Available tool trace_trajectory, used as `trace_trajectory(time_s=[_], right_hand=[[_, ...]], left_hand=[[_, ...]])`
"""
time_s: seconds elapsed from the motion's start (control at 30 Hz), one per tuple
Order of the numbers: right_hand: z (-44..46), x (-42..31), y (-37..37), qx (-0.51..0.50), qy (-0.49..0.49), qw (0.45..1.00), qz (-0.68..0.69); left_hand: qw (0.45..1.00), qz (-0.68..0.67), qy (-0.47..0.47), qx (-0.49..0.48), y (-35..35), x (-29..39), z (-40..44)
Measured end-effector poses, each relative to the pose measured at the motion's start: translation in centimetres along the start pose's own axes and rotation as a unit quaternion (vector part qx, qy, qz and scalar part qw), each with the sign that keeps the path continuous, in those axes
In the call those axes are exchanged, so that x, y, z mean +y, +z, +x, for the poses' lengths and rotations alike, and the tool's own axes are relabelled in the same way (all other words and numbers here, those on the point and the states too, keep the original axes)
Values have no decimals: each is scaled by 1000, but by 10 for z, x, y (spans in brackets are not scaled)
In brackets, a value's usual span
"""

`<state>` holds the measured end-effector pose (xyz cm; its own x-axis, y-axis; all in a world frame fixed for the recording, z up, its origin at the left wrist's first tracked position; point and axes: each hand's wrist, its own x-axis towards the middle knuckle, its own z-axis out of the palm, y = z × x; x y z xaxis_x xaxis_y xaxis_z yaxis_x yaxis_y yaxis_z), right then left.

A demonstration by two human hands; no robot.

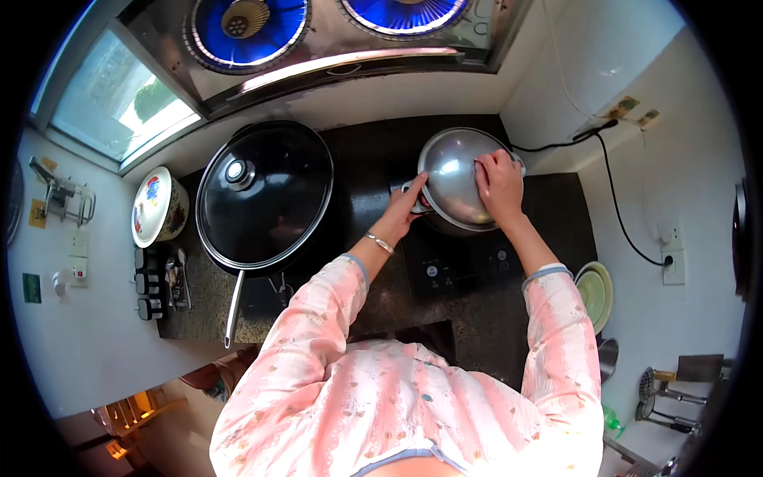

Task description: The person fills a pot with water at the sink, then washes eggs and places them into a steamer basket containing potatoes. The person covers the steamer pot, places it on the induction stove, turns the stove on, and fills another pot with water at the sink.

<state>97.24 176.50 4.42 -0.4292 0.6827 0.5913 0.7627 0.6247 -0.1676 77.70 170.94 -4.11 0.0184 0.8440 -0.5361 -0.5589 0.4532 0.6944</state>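
Note:
A round metal pot lid [450, 179] sits on a pot on the induction cooktop [457, 272], to the right on the counter. My right hand [501, 187] rests over the lid with its fingers curled at the middle; the knob beneath them is hidden. At the pot's left side, my left hand [402, 210] is closed around the pot's side handle [420, 199], its fingertips near the lid's rim. A silver bracelet [380, 243] circles my left wrist.
Left of the pot stands a large wok with a dark glass lid [266, 199], its long handle [234, 310] pointing towards me. A floral enamel pot [149, 208] and black jars [148, 284] are farther left. Green bowls [594, 294] and a power cord [616, 191] lie right.

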Motion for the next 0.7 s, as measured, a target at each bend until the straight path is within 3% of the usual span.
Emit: trace_trajectory(time_s=[0.13, 0.37, 0.67, 0.7], right_hand=[[-9, 0, -25, -21, 19, 999, 28], [-97, 9, -99, 29, 174, 981, 78], [-258, -5, -127, -24, 371, 906, 203], [-270, -6, -127, -17, 384, 899, 212]], left_hand=[[1000, -17, -1, -1, 8, 5, -9], [1000, -3, -20, 3, 13, 10, -13], [998, -31, -25, -43, -7, 3, -4], [1000, -8, -21, -11, -5, 5, -10]])
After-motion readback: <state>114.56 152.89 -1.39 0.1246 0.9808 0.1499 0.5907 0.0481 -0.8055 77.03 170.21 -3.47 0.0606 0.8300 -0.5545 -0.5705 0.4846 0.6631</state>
